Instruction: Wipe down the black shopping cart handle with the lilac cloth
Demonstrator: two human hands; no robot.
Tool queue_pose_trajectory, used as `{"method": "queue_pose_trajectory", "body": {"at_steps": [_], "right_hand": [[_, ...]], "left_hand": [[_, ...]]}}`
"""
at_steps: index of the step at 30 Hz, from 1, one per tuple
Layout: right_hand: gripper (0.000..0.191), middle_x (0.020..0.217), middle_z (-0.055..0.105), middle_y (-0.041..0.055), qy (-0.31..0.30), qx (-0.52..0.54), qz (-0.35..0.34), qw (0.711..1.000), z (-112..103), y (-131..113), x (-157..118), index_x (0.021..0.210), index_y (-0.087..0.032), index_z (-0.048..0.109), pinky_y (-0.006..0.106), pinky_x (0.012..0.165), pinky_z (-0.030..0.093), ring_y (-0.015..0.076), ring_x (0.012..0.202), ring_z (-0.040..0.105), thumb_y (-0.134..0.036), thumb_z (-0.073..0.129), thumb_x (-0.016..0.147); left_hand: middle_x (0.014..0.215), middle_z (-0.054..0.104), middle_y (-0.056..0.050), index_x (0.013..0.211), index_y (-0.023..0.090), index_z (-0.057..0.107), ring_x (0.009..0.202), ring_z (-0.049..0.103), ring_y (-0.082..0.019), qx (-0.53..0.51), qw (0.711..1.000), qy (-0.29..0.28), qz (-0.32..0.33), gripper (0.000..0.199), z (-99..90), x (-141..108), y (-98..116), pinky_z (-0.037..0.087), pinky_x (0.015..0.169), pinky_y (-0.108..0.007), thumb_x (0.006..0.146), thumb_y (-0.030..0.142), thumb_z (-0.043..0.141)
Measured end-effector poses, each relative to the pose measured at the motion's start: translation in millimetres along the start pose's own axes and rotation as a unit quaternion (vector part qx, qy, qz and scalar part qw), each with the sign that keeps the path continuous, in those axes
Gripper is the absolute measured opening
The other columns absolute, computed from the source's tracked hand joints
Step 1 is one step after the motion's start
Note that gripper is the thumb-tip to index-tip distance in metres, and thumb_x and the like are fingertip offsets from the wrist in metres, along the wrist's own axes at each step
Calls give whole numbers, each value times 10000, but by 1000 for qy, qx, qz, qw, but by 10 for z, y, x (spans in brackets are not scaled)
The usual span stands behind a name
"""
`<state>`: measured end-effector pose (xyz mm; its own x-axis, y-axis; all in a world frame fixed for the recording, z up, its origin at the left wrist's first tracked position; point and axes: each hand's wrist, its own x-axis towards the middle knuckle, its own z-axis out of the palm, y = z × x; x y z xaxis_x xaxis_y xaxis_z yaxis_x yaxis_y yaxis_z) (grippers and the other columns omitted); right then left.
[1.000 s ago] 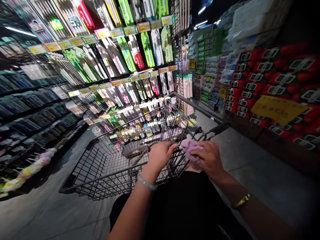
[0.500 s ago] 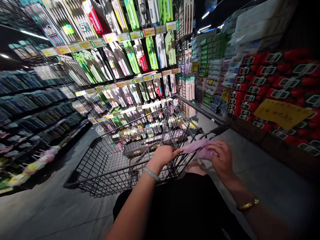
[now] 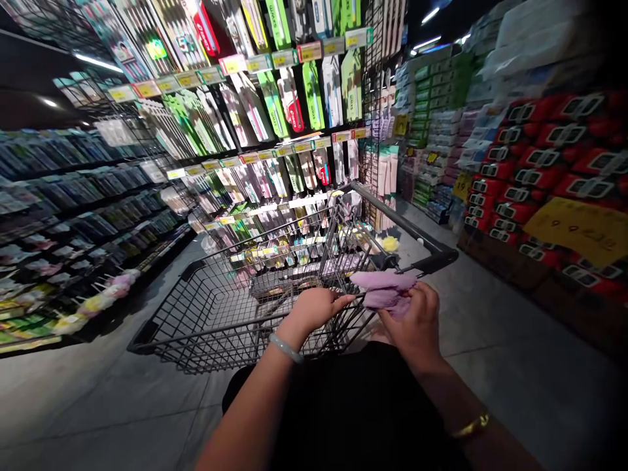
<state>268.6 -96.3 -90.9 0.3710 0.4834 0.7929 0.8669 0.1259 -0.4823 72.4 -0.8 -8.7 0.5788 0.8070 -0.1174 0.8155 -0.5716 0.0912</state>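
Note:
A black wire shopping cart [image 3: 210, 327] stands in front of me, its handle [image 3: 402, 226] toward the right. My left hand [image 3: 316, 311], with a pale bangle at the wrist, rests on the cart's near top rim; its thumb points right and its fingers are curled over the rim, mostly hidden. My right hand [image 3: 417, 327] grips a crumpled purple cloth [image 3: 390, 291] beside the cart's handle end. The cloth lies against the cart frame just right of my left thumb. A gold bracelet is on the right wrist.
A rack of hanging packaged goods [image 3: 275, 154] rises behind the cart. Dark shelves [image 3: 93, 216] line the left side. Stacked red packages [image 3: 520, 170] with a yellow price sign [image 3: 579, 229] stand at the right. Grey tiled floor [image 3: 118, 405] surrounds the cart.
My right hand and the purple cloth have moved a little left, and the cloth is bunched closer to the frame. The view has shifted slightly, so the shelves sit further right.

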Motion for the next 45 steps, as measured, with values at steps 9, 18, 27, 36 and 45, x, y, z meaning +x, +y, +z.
{"method": "queue_pose_trajectory", "body": {"at_steps": [9,18,27,36,45], "right_hand": [[244,1077,587,127,-59,-16,-102,993,122,-71,21,976,-229,509,460,896,513,306,1027,561,-225,649,777],[237,1048,615,81,-40,78,-126,988,133,-144,185,949,-235,549,426,867,513,258,982,579,-158,643,746],[238,1131,637,86,-153,122,-159,968,445,-150,-269,973,-226,604,452,936,490,271,1076,556,-129,610,756],[305,1162,613,73,-154,120,-132,972,630,-278,-384,1022,-255,626,468,986,450,274,1102,544,-128,632,745],[272,1032,594,65,-161,215,-24,963,848,-510,-723,998,-232,606,421,912,498,243,1012,569,-138,595,743]], "left_hand": [[660,661,-81,695,190,679,665,654,-229,-9,1000,-1,-28,840,-16,-149,-267,401,590,-279,904,789,128],[846,734,-58,990,231,720,787,677,-230,-42,999,-5,-5,667,-119,-384,-530,462,678,-284,958,697,245],[1030,756,-83,1058,208,735,942,689,-267,-38,999,-6,-16,411,-133,-189,-303,496,802,-317,965,425,399],[937,751,-60,1084,239,727,886,688,-231,-26,997,54,-57,465,-15,-324,-390,449,744,-278,971,535,386],[894,736,-86,1005,177,705,847,674,-218,-23,995,84,-44,646,4,-302,-402,438,753,-297,1046,487,140]]}}
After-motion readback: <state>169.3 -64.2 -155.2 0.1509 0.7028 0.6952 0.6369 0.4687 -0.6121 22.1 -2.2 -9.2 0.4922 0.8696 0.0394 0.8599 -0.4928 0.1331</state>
